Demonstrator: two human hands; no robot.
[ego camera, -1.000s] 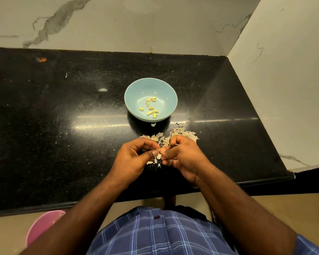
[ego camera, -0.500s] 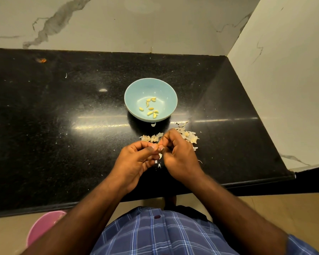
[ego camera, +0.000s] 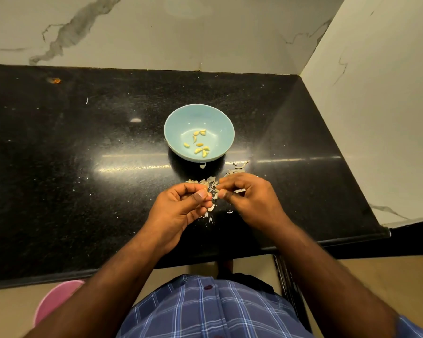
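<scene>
Black bench (ego camera: 83, 191) spans the middle of the frame, and over its lower centre the left hand (ego camera: 183, 206) and right hand (ego camera: 252, 198) sit nearly fingertip to fingertip, both with fingers curled. A pale blue bowl (ego camera: 172, 128) stands at frame centre just above them, with scattered husks (ego camera: 211, 182) on the bench between bowl and hands. Yellow kernels (ego camera: 198, 144) lie in the bowl's bottom. The right hand pinches a pale husk sliver (ego camera: 239, 190), and whether the left thumb-and-forefinger pinch holds anything cannot be told.
</scene>
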